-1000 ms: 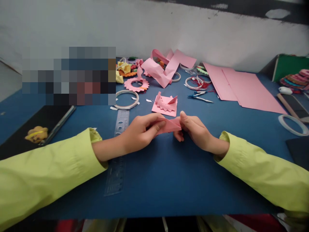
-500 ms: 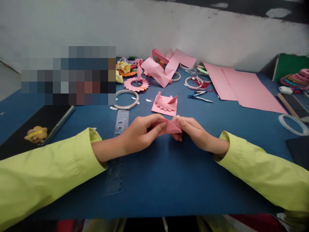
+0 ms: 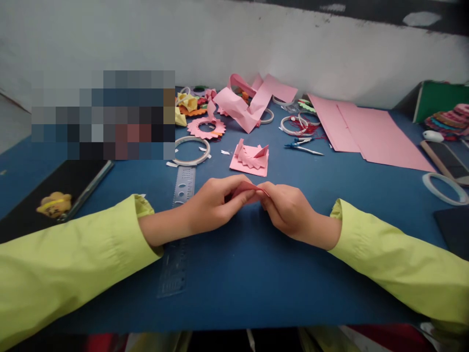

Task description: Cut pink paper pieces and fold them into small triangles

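Note:
A small folded piece of pink paper [image 3: 246, 187] is held between both hands above the blue table [image 3: 234, 274]. My left hand [image 3: 216, 203] pinches one end, thumb on the near side. My right hand [image 3: 289, 208] grips the other end between thumb and fingers, hiding much of it. Just beyond the hands lies a stack of pink paper squares with folded, zigzag-edged pieces on top [image 3: 249, 159]. Under my left forearm runs a clear plastic ruler [image 3: 171, 274], partly covered by the wrist.
Behind are a tape roll [image 3: 191, 150], a pink paper ring [image 3: 205, 128], crumpled pink paper [image 3: 242, 110] and a compass [image 3: 304, 146]. Large pink sheets [image 3: 381, 134] lie at right, with another tape roll [image 3: 445, 189]. A dark flat device [image 3: 73, 183] carrying a yellow toy [image 3: 54, 204] is at left.
My right hand has turned inward and shifted slightly left and down. The folded paper has tilted, so its broad face now shows only as a narrow edge.

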The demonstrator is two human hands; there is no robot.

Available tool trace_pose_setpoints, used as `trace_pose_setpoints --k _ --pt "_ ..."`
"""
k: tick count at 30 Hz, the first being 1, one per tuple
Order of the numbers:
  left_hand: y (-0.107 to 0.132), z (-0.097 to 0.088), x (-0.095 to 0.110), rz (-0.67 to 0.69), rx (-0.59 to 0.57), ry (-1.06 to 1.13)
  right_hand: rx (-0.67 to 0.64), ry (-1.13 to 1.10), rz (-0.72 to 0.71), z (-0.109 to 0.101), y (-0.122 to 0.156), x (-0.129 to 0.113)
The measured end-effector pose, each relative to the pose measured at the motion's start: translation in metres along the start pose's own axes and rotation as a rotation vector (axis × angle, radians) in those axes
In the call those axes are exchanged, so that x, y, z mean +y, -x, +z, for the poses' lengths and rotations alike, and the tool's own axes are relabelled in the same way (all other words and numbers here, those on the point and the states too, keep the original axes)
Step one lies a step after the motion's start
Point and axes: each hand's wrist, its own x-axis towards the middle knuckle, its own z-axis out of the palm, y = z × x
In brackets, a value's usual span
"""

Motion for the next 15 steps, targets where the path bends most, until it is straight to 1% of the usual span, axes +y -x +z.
trace_pose_setpoints --k 2,4,5,7,9,10,12,15 --pt "0.0 0.0 -0.001 0.002 0.002 -0.011 -0.019 -0.016 0.013 -0.002 0.0 -0.001" --pt "0.001 0.0 -0.002 0.008 0.024 -0.012 -0.013 -0.141 0.031 -0.007 -0.002 -0.003" --pt "0.001 0.001 -0.003 0.015 0.034 -0.005 0.015 -0.231 0.05 -0.01 -0.002 -0.005" --pt "0.002 0.001 -0.003 0.03 0.044 0.004 0.088 -0.411 0.12 -0.014 -0.004 -0.006" --pt "0.003 0.001 -0.004 0.044 0.055 0.002 0.112 -0.545 0.227 -0.017 -0.006 -0.006" --pt "0.003 0.001 -0.004 0.05 0.061 -0.002 0.096 -0.59 0.272 -0.017 -0.007 -0.005" --pt "0.003 0.001 -0.003 0.053 0.073 -0.003 0.042 -0.659 0.312 -0.018 -0.01 -0.003" --pt "0.003 0.001 -0.002 0.055 0.068 0.002 0.011 -0.724 0.292 -0.019 -0.012 -0.002"
